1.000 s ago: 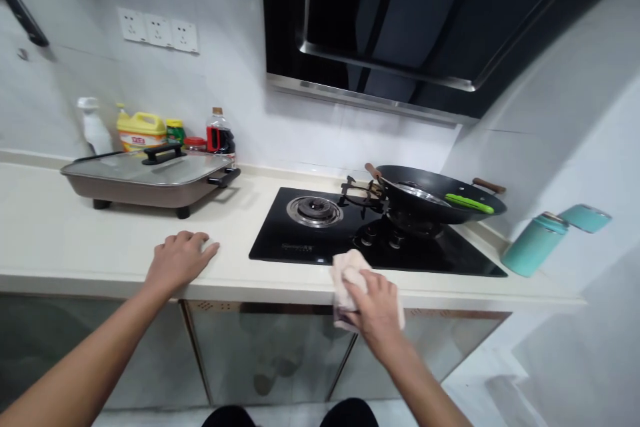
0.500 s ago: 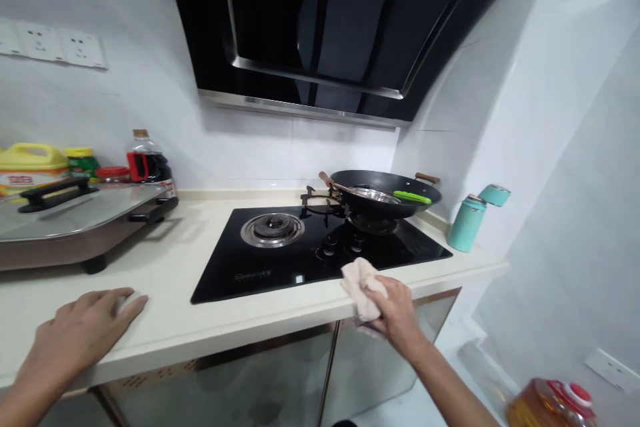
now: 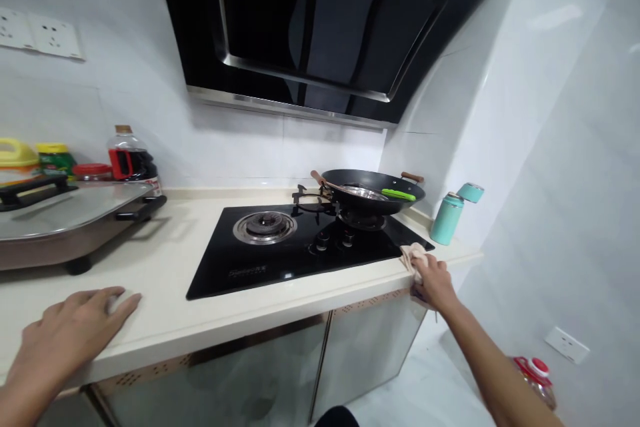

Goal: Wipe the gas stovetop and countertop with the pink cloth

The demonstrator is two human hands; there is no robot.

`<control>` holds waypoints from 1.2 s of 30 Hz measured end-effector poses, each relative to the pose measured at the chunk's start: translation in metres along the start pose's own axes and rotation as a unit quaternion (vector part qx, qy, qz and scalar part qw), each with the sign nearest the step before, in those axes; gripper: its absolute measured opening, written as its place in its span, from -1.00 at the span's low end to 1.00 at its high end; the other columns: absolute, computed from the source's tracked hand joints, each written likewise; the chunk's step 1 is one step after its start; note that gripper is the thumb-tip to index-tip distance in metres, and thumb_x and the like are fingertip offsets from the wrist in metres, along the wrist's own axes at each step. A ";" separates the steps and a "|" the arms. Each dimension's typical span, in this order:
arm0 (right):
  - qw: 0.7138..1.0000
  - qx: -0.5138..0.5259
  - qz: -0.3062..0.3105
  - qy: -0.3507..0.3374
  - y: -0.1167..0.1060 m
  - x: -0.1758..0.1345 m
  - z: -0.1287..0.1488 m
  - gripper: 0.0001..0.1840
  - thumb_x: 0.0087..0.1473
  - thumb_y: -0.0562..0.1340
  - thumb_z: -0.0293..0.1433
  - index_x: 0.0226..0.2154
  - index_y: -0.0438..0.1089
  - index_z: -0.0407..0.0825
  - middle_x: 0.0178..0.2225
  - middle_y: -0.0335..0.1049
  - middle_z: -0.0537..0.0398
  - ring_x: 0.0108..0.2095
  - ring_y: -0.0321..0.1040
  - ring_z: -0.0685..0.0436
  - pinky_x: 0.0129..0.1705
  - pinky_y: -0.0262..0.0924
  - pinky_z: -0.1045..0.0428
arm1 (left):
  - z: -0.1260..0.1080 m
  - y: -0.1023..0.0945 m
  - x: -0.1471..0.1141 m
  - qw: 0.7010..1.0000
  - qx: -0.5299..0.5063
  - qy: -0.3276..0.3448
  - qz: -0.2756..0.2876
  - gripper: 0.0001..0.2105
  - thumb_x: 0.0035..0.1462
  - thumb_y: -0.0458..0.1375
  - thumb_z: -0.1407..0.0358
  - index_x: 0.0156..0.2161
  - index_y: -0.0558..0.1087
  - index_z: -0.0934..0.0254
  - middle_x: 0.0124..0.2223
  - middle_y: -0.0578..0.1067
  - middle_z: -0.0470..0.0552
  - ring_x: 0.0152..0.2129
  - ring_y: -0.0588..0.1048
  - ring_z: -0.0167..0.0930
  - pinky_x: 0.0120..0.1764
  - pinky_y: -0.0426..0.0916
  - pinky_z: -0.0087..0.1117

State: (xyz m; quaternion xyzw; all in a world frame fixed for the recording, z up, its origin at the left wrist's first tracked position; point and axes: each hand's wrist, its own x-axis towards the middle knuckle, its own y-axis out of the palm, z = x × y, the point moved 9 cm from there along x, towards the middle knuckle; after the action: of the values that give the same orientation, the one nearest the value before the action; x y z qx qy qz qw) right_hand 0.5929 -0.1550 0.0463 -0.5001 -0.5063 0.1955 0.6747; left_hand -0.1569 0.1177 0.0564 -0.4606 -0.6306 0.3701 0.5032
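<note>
My right hand (image 3: 434,282) grips a pale cloth (image 3: 414,257) at the front right corner of the black gas stove (image 3: 280,265). The cloth lies against the counter edge, and part of it hangs over the front. On the cream countertop (image 3: 165,257) at the left, my left hand (image 3: 75,323) rests with its fingers stretched out, holding nothing. A wok (image 3: 370,177) with wooden handles sits over the right burner, with a green-handled utensil (image 3: 399,195) and a metal item inside. The left burner (image 3: 265,227) is without its pan support.
A black pan support (image 3: 311,200) lies behind the stove's middle. Beyond my right hand stands a teal flask (image 3: 447,219) with its lid open. An electric pan (image 3: 75,220) with a glass lid fills the left, a dark sauce bottle (image 3: 131,157) behind it. The range hood (image 3: 300,20) hangs overhead.
My right hand has slid the cloth rightward along the counter's front edge to the stove's right corner. My left hand stays on the counter. The view has shifted slightly right.
</note>
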 end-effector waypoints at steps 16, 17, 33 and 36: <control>0.897 0.393 0.025 -0.200 -0.056 -0.091 0.286 -0.37 -0.06 0.24 -0.56 0.09 0.44 0.18 0.22 0.21 -0.01 0.18 0.17 -0.30 0.23 0.18 -0.23 | -0.039 -0.029 -0.038 0.999 0.037 0.027 -0.006 -0.38 0.26 -0.13 -0.08 0.16 0.52 0.23 0.21 0.46 0.29 0.11 0.40 0.06 0.11 0.26 0.02; 0.883 0.428 0.027 -0.190 -0.060 -0.087 0.277 -0.45 -0.01 0.22 -0.52 0.05 0.46 0.17 0.17 0.24 0.00 0.17 0.19 -0.28 0.23 0.19 -0.22 | -0.039 -0.029 -0.039 0.999 0.033 0.026 -0.010 -0.38 0.25 -0.12 -0.08 0.15 0.53 0.23 0.20 0.47 0.29 0.11 0.40 0.06 0.11 0.26 0.02; 0.879 0.348 0.096 -0.311 -0.083 -0.039 0.359 -0.48 0.18 0.16 -0.37 0.18 0.42 0.23 0.29 0.20 0.02 0.22 0.22 -0.27 0.21 0.19 -0.21 | -0.041 -0.033 -0.049 1.000 0.006 0.012 -0.026 -0.51 0.27 -0.01 0.03 0.09 0.55 0.25 0.15 0.50 0.26 0.10 0.39 -0.02 0.13 0.22 -0.05; 0.879 0.393 0.094 -0.254 -0.061 -0.024 0.345 -0.52 0.24 0.13 -0.20 0.18 0.40 0.14 0.20 0.28 -0.02 0.18 0.29 -0.23 0.23 0.19 -0.18 | -0.042 -0.034 -0.050 1.000 0.003 0.012 -0.025 -0.52 0.28 -0.01 0.04 0.10 0.55 0.25 0.15 0.49 0.25 0.10 0.39 -0.04 0.13 0.21 -0.07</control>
State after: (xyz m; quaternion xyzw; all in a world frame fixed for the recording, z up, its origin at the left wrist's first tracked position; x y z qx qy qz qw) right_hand 0.2645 -0.0348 0.0836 -0.1726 -0.4923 0.5611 0.6426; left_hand -0.1196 0.0600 0.0823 -0.4480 -0.6342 0.3538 0.5214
